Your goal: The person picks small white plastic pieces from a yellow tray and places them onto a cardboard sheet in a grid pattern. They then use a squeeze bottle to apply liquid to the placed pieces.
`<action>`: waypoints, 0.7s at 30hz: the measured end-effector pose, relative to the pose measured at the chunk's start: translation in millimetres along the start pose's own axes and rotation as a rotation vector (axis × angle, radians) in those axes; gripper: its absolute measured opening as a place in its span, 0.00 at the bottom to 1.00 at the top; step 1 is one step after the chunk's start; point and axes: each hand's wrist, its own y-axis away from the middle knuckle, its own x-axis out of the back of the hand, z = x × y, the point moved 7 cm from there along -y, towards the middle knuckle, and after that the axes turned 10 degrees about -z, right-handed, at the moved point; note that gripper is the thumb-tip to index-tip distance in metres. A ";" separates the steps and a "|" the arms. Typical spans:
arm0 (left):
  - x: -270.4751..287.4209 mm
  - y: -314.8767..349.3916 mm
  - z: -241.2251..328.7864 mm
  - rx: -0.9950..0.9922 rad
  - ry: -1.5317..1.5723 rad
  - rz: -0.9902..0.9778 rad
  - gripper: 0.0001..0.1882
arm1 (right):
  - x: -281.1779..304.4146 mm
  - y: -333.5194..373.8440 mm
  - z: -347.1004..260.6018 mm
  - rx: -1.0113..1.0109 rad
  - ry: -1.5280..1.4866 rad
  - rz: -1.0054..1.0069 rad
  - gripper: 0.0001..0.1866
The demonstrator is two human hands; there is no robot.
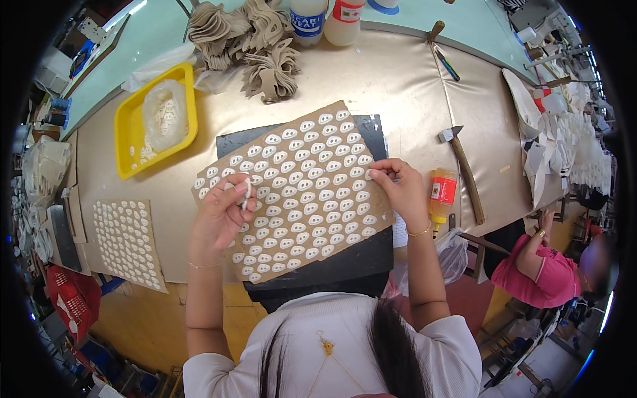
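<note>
My left hand (222, 209) is closed around a few small white pieces, which show between its thumb and fingers over the left side of a brown cardboard sheet (380, 201). Rows of white rounded pieces (307, 165) with small dark openings cover that sheet, which lies tilted over a black board (373, 130). At the sheet's right edge, my right hand (403, 189) pinches one white piece down near the cardboard with thumb and forefinger. A small squeeze bottle (442, 192) with a red label and yellow cap lies just right of that hand.
Left stands a yellow tray (123, 142) with a plastic bag (164, 113) of white pieces. Below it lies another filled cardboard sheet (129, 244). Beige cut pieces (269, 69) and bottles (343, 23) are at the back. A hammer (468, 172) lies right; beyond sits a person (541, 272) in pink.
</note>
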 end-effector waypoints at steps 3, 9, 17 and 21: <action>-12.2 0.3 -13.0 0.020 -0.022 0.008 0.09 | 2.3 0.5 -7.8 0.085 0.118 0.058 0.09; -33.3 -3.8 -45.5 0.085 -0.060 0.021 0.09 | 9.2 4.8 -14.6 0.150 0.342 0.232 0.18; -62.2 -6.0 -70.2 0.085 -0.079 -0.073 0.07 | -51.2 30.5 -57.0 0.295 -0.180 -0.346 0.15; -62.8 0.1 -78.5 0.076 -0.143 -0.071 0.08 | -83.9 41.4 -49.1 0.179 -0.518 -0.522 0.10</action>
